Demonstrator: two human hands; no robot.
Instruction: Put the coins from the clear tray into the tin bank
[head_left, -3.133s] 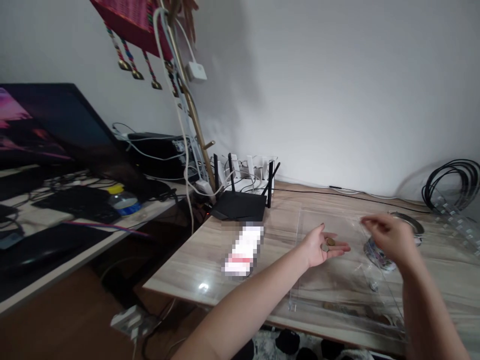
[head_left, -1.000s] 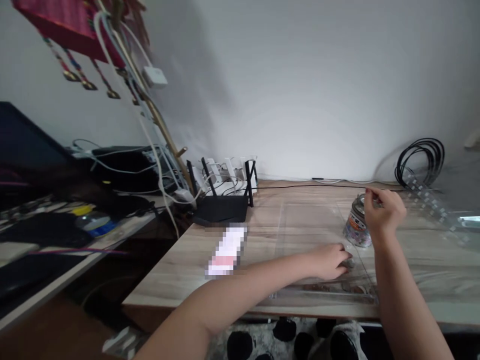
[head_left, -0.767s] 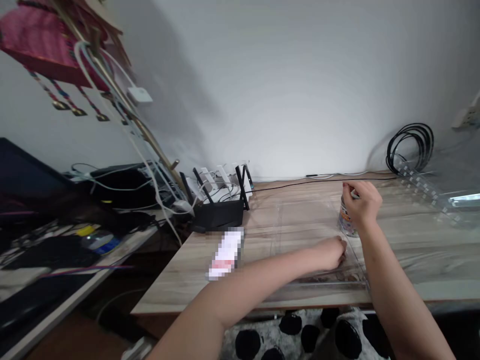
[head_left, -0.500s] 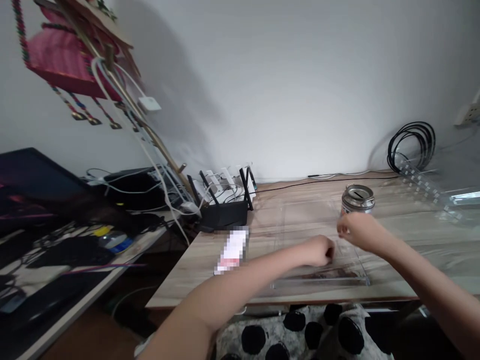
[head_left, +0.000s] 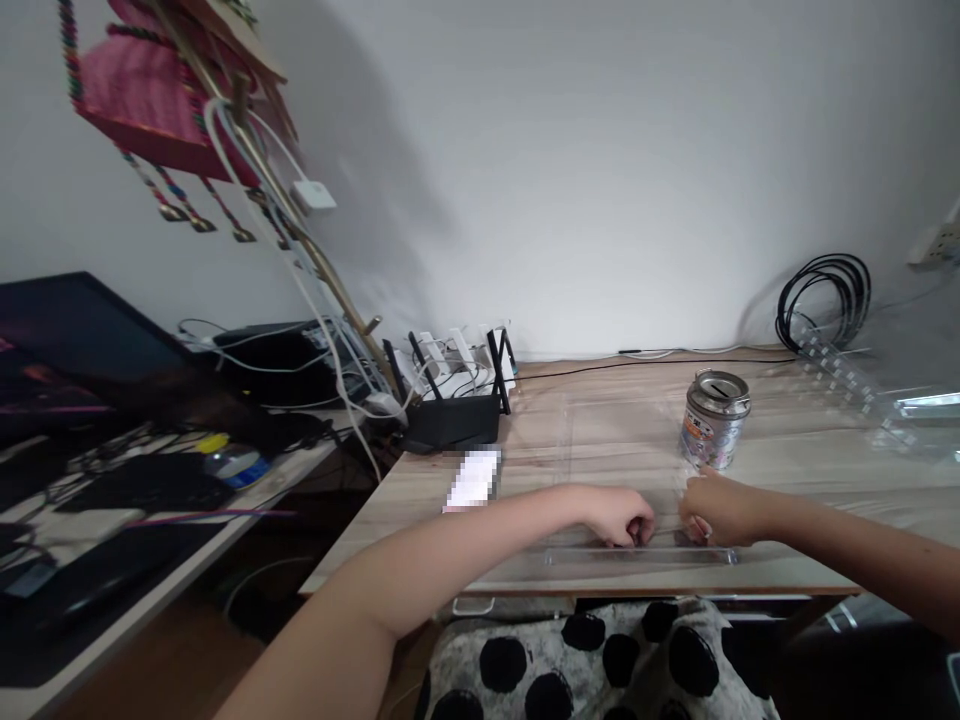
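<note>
My left hand (head_left: 619, 514) is closed, its curled fingers low over the front part of a clear plastic tray (head_left: 570, 557). Whatever the fingertips pinch, if anything, is hidden or too small to make out. Close to the tray's front right corner, my right hand (head_left: 718, 508) is also closed, fingertips pointing down and left; its contents cannot be made out. A small gap separates the two hands. Just behind the right hand stands an upright silver tin (head_left: 715, 422) with a printed label and a slot in its lid.
A phone with a blurred screen (head_left: 474, 480) lies left of the tray. Behind it is a black router (head_left: 454, 422) with antennas. A coiled black cable (head_left: 823, 300) leans on the wall at right. At left, another desk holds a monitor (head_left: 82, 350) and a bottle (head_left: 234, 462).
Both hands have moved down toward the tray's front edge, the right one away from in front of the tin, whose label now shows. The view has shifted slightly.
</note>
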